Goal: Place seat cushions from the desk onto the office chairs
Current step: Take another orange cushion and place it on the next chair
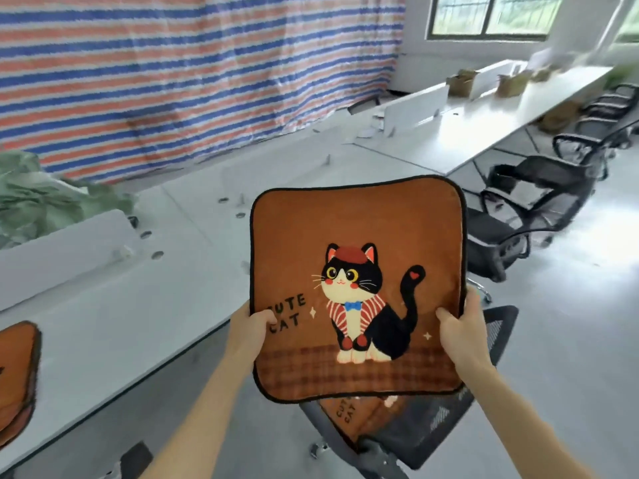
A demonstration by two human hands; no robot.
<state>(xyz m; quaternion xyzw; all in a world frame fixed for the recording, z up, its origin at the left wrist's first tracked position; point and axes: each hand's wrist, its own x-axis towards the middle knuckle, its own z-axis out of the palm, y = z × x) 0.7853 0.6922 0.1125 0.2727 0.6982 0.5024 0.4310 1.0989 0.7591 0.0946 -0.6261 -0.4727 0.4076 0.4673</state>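
Above chair, both hands grip cushion edges.

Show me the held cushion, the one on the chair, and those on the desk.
Held cushion (pixel 356 229), head view, orange area above cat.
Cushion on chair (pixel 361 418), head view, visible lettered corner.
Cushions on desk (pixel 17 368), head view, top face.

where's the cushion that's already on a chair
Head view, bottom centre: the chair cushion lies on the nearest office chair, mostly hidden under the held cushion and right of the desk.
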